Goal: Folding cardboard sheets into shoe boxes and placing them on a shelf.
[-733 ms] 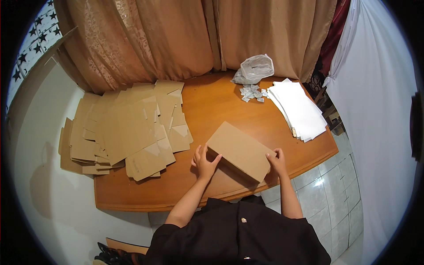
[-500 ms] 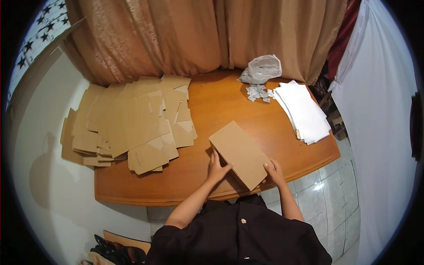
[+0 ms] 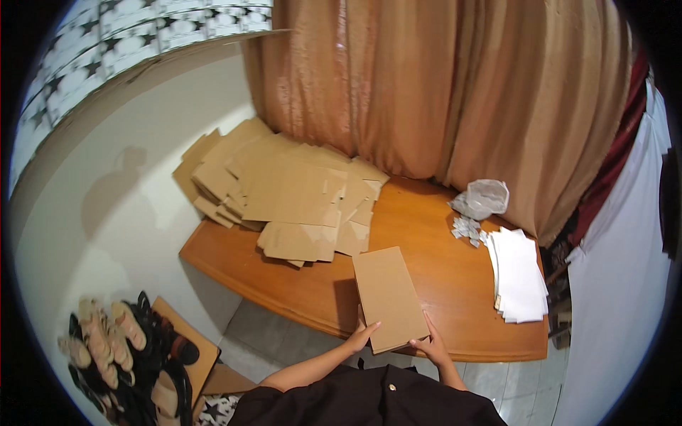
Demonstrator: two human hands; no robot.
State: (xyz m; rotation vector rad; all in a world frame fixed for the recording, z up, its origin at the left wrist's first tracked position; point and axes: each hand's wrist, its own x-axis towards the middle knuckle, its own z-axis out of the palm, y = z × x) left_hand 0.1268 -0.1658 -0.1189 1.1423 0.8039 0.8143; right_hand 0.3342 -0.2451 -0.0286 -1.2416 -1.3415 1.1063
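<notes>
A closed brown cardboard box is between my two hands at the table's front edge. My left hand grips its near left side, thumb toward the top face. On the near right corner, my right hand has its thumb at the edge, the other fingers partly hidden beneath or beside the box. Flattened cardboard sheets lie in an overlapping pile on the left of the table, beyond my left hand.
On the wooden table at the right lie a stack of white paper, several small clear packets and a translucent plastic bag. Brown curtains hang behind. Shoes and sandals fill a rack at the lower left.
My view has swung left, bringing the shoes into sight. The box has stayed in both hands and now sits more upright in the picture, its near end past the table edge.
</notes>
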